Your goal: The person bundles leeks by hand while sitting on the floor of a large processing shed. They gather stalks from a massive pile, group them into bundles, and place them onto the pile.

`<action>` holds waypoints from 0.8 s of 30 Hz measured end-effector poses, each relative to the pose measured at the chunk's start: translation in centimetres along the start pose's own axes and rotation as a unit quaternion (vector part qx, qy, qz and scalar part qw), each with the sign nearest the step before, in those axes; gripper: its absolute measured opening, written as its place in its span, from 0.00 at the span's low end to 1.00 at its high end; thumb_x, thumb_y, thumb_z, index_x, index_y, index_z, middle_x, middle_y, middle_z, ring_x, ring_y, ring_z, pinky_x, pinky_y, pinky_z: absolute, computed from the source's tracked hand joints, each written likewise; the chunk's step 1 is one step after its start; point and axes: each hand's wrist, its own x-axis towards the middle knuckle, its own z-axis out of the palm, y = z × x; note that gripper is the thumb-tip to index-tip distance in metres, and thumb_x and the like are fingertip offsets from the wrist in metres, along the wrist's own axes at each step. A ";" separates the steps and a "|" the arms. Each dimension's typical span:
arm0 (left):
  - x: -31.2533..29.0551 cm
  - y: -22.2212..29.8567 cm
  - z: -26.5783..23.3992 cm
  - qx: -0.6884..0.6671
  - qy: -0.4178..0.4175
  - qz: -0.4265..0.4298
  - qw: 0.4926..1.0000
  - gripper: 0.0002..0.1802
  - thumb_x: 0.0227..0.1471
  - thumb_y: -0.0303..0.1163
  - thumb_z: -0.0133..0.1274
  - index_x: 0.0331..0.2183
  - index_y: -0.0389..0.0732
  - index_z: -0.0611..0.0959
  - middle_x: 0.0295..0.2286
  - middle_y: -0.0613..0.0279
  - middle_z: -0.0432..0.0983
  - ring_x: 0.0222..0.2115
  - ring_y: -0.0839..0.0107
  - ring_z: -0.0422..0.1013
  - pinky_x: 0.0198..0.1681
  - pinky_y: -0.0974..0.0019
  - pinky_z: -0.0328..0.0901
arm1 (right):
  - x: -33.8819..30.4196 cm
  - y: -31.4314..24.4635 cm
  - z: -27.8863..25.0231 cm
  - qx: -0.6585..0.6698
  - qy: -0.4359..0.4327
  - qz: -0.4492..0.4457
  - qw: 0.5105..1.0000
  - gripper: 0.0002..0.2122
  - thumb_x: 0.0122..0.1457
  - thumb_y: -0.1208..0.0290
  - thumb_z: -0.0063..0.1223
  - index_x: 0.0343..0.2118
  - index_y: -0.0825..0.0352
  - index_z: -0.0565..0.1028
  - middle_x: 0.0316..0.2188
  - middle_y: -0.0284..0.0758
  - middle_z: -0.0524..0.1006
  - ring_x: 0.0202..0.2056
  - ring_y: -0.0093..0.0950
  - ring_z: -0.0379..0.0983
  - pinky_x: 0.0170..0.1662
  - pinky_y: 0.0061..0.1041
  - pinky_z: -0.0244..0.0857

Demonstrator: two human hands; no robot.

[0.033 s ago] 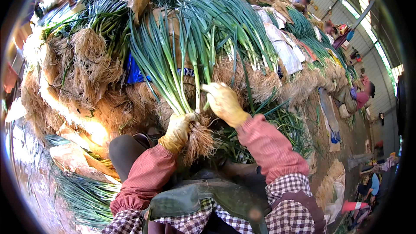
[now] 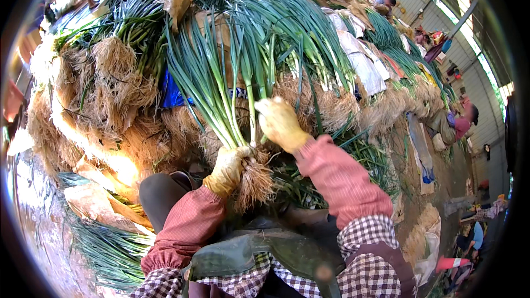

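Note:
My left hand, in a yellow glove, is shut on the base of a bunch of green onions, just above its tangled brown roots. The bunch stands upright and its long green leaves fan out toward the top. My right hand, also in a yellow glove, rests against the stalks on the bunch's right side, fingers curled about some of them. Both sleeves are reddish with checked cuffs.
A large heap of rooted green onion bundles fills the space ahead. White sacks lie on it at the right. Loose green onions lie at lower left. A seated person works at the right, others farther off.

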 end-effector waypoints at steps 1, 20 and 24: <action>-0.2 -0.2 -0.4 -0.004 -0.008 0.008 1.000 0.07 0.39 0.23 0.50 0.26 0.33 0.78 0.15 0.62 0.72 0.11 0.77 0.63 0.14 0.77 0.56 | 3.1 -0.2 -0.7 -0.054 -0.061 0.011 0.997 0.13 0.54 0.76 0.39 0.42 0.67 0.68 0.36 0.37 0.70 0.34 0.29 0.67 0.38 0.25 0.66; 0.2 -1.1 1.2 -0.055 -0.053 0.035 0.997 0.07 0.40 0.24 0.48 0.26 0.32 0.78 0.16 0.61 0.72 0.14 0.78 0.65 0.17 0.79 0.58 | -8.3 -0.3 -1.2 0.526 0.029 0.086 0.846 0.12 0.48 0.74 0.57 0.37 0.65 0.74 0.28 0.31 0.74 0.29 0.24 0.70 0.32 0.21 0.66; 0.4 -1.3 0.7 0.008 -0.008 0.051 0.999 0.08 0.41 0.26 0.47 0.26 0.32 0.78 0.15 0.62 0.71 0.15 0.78 0.64 0.17 0.80 0.56 | -8.5 -3.1 0.6 0.397 0.205 0.036 0.894 0.04 0.48 0.77 0.54 0.27 0.69 0.73 0.24 0.37 0.73 0.26 0.27 0.70 0.30 0.21 0.63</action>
